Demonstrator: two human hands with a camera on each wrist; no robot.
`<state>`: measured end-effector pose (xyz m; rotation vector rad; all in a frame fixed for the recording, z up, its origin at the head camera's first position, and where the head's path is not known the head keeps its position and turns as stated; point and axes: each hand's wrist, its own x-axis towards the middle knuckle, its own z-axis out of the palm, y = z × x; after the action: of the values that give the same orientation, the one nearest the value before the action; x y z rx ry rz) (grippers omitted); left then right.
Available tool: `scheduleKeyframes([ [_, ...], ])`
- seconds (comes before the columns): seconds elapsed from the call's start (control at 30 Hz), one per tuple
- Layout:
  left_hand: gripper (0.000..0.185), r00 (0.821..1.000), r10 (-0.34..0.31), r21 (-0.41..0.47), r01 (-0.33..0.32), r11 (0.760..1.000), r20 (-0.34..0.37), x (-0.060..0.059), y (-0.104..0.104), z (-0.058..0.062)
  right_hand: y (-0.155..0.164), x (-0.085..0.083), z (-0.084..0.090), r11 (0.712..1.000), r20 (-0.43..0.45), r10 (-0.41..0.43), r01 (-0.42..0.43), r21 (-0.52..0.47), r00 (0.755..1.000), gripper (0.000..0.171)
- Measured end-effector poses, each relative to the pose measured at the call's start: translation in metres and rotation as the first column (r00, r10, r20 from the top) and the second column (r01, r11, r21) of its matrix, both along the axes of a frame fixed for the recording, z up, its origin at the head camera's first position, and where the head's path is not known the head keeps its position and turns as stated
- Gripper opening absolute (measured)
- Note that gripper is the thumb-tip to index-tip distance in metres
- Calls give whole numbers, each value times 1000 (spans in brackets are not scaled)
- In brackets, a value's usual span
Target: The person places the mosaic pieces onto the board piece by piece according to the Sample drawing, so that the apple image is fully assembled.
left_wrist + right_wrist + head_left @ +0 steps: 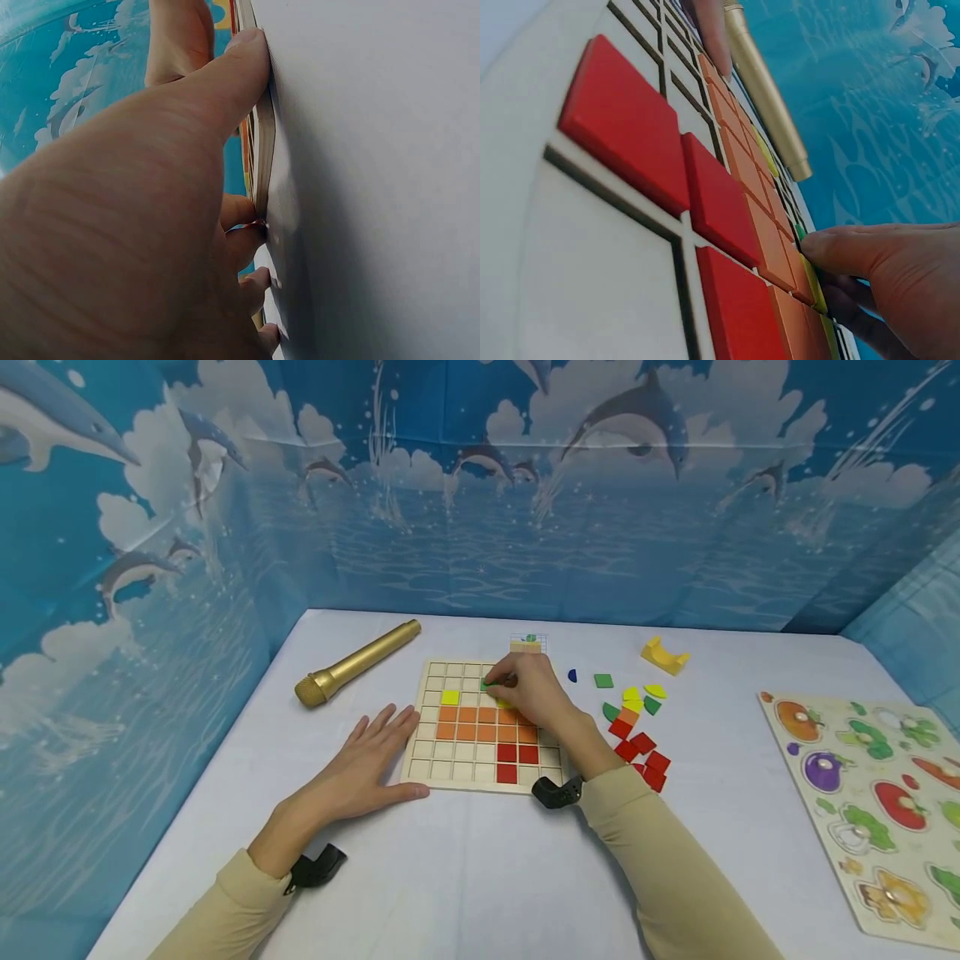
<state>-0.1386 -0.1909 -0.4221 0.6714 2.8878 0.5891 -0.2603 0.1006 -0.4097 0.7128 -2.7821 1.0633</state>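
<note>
A wooden grid board (pixel 442 770) lies on the table, partly filled with orange tiles (pixel 467 723), red tiles (pixel 507 762) and yellow tiles (pixel 450 697). Over its upper part, my right hand (pixel 534 689) pinches a small green piece (pixel 801 232) between thumb and fingers; most of the piece is hidden by the fingertips. My left hand (pixel 367 764) rests with spread fingers along the board's left side, its thumb (pixel 251 60) against the board's edge in the left wrist view. Just behind the board lies a small pattern card (pixel 528 645).
Right of the board lie loose red tiles (pixel 642 743), a green square (pixel 603 681) and a dark blue half-round piece (pixel 572 676). A gold microphone (pixel 358 663) lies at back left, a yellow curved block (pixel 664 656) at back right. A vegetable puzzle board (pixel 832 810) covers the right side.
</note>
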Motion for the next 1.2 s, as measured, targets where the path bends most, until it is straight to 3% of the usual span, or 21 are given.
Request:
scheduleKeyframes([
  [0.2, 108, 1000, -10, 4, 10, 1000, -14, 0, 0, 0, 9, 6, 4, 1000, -13, 4, -4, -8, 1000, 15],
  [0.73, 107, 1000, -14, 16, 15, 1000, -26, 0, 0, -2, 75, 22, 17, 989, 27, -148, 148, 2, 989, 22],
  [0.93, 108, 1000, -6, 7, 6, 1000, -29, 2, -4, -3, 106, 17, 19, 972, 31, -231, 230, 46, 972, 29],
  [1.2, 108, 1000, -10, 5, 10, 1000, -29, 1, -1, -2, 131, 17, 15, 934, 99, -351, 340, 113, 931, 41],
])
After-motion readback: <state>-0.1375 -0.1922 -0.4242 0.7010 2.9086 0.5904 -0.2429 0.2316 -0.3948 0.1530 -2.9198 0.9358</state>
